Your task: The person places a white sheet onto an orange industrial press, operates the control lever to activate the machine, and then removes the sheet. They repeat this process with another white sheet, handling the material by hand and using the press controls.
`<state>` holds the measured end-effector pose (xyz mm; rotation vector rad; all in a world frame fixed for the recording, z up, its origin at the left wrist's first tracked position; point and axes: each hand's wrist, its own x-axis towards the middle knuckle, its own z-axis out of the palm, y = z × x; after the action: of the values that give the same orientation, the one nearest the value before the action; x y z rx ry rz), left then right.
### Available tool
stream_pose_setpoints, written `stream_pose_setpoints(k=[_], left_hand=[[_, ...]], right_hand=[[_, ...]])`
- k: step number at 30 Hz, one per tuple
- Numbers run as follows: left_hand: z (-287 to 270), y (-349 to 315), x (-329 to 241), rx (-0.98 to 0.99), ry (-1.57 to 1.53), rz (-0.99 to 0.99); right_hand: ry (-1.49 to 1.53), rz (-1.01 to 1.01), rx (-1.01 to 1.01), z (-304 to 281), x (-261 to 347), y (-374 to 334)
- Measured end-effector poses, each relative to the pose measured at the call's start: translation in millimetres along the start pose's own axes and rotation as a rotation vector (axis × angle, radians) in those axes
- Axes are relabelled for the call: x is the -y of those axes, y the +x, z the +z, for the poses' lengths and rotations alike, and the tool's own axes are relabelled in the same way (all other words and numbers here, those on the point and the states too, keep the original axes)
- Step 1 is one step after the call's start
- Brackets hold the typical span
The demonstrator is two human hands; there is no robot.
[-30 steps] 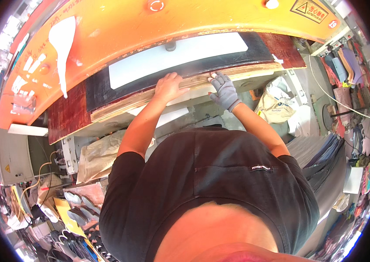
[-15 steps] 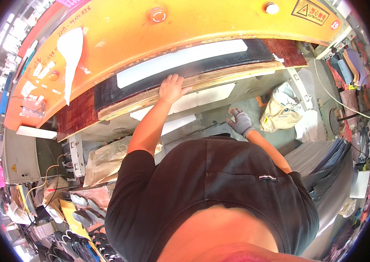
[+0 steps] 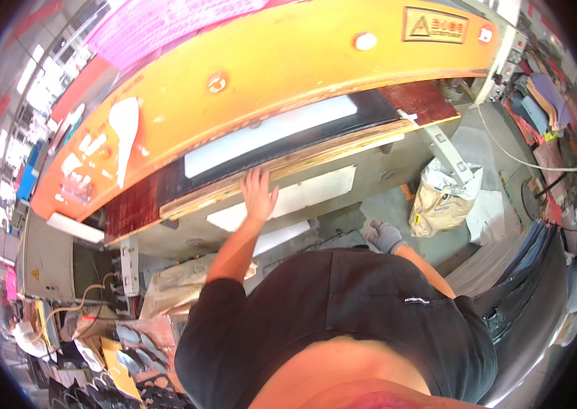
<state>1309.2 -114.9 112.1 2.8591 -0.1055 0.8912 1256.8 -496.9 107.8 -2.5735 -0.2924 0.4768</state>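
My bare left hand (image 3: 257,196) is open, its fingers stretched up to the front edge of a layered wooden board (image 3: 288,158). It holds nothing. On the board lies a black pad (image 3: 375,108), and a long white sheet (image 3: 271,136) rests on the pad under the edge of an orange press machine (image 3: 288,61). My right hand (image 3: 385,238), in a grey glove with bare fingertips, hangs low in front of my body, apart from the board. Its fingers are loosely bent, and nothing shows in them.
A white template-like piece (image 3: 125,133) lies on the orange machine, near a pink basket (image 3: 165,27). Below the machine's right end stands a sack (image 3: 442,204). Dark sheet material (image 3: 520,266) is piled at my right. Cut shapes (image 3: 140,347) lie at lower left, below brown paper (image 3: 176,283).
My left hand has slid back from the pad to the board's front edge. My right hand has shifted slightly, its fingers more bent. The view has tilted, showing more of the pink basket.
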Motion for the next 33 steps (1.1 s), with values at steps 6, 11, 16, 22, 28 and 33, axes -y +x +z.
stream_pose_setpoints(k=[6, 11, 16, 22, 28, 33], left_hand=[[67.6, -208.9, -54.5, 0.847, 0.175, -0.047], [89.2, -266.7, -50.6, 1.421, -0.036, -0.175], [109.3, -202.1, -76.4, 1.451, -0.088, -0.164], [150.3, -121.9, -125.1, 1.406, -0.136, -0.028], [204.1, -49.8, -171.5, 1.309, -0.225, 0.212], [229.3, -1.9, -230.0, 1.065, -0.342, 0.325]], right_hand=[[0.153, 0.002, -0.042, -17.2, -87.1, -38.3], [0.323, 0.111, -0.043, -48.3, -163.2, -63.3], [0.663, 0.121, -0.200, -103.9, -195.3, -42.4], [0.832, 0.056, -0.527, -164.2, -229.4, -4.0], [0.668, 0.180, -0.571, -176.3, -300.5, -14.0], [0.749, 0.263, -0.591, -187.9, -344.1, -2.2]])
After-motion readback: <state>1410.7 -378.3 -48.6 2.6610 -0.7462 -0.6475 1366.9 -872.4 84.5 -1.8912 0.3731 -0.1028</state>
